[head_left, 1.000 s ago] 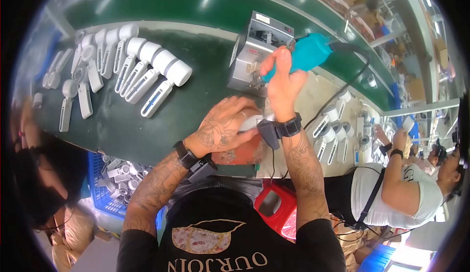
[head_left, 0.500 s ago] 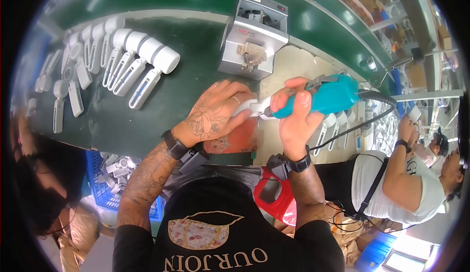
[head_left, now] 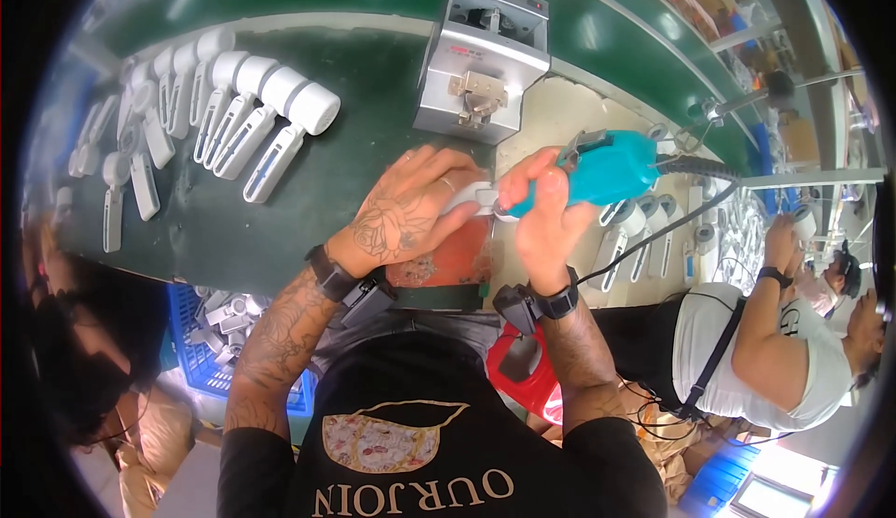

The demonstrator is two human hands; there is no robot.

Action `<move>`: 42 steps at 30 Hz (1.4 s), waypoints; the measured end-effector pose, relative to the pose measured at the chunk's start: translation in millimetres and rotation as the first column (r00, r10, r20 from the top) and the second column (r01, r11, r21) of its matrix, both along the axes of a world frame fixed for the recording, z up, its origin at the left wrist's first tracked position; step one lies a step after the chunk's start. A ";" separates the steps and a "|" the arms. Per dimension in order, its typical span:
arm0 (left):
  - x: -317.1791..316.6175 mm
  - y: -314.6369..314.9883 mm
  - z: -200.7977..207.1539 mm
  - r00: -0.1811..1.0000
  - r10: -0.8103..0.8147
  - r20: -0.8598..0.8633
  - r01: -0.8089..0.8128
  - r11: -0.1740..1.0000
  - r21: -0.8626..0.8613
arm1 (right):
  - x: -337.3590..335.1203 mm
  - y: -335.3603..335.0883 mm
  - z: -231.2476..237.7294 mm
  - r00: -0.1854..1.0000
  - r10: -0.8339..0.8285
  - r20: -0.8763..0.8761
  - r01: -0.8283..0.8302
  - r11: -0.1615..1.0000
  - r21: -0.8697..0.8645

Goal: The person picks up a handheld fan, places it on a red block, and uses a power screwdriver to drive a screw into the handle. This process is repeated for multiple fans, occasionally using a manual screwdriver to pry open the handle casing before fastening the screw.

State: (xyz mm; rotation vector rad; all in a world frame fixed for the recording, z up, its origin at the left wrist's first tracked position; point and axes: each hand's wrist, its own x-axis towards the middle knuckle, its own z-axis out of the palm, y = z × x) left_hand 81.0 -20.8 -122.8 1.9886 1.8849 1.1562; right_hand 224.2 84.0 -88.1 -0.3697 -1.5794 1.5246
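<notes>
My left hand (head_left: 406, 205) is closed around a white plastic part (head_left: 478, 199), most of it hidden under the fingers. In my right hand (head_left: 551, 224) is a teal electric screwdriver (head_left: 611, 175), lying almost level with its cord end to the right. Its nose meets the right end of the white part, between my two hands; the bit itself is hidden. Beneath the hands lies a worn red mat (head_left: 443, 266). Just beyond them stands a silver box-shaped machine (head_left: 481, 70) with an open top, likely a screw feeder.
Several white handheld devices with round heads (head_left: 313, 107) lie on the green bench at left; more white devices (head_left: 639, 252) lie right. A black cord (head_left: 658, 229) trails from the screwdriver. Below the bench sits a blue basket (head_left: 191, 359) of parts. A co-worker (head_left: 747, 359) works at right.
My right hand and the screwdriver have shifted left, bringing the nose tight against the white part. My left hand stays nearly still. The hanging metal arm at upper right has moved.
</notes>
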 end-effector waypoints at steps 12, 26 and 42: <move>5.5 -42.8 10.6 0.979 -0.002 -0.204 0.071 0.940 0.335 | 36.1 -23.3 33.5 0.949 -0.092 -0.302 -0.013 0.945 -0.326; -278.9 -241.3 -9.7 0.230 0.922 0.311 -0.971 0.239 0.009 | 70.3 -54.9 2.5 0.977 -0.205 -0.058 0.203 0.978 -0.047; 120.3 116.8 13.7 0.953 -0.274 0.126 0.290 0.948 -0.129 | 139.3 -74.6 18.6 0.964 -0.260 0.060 0.266 0.946 -0.183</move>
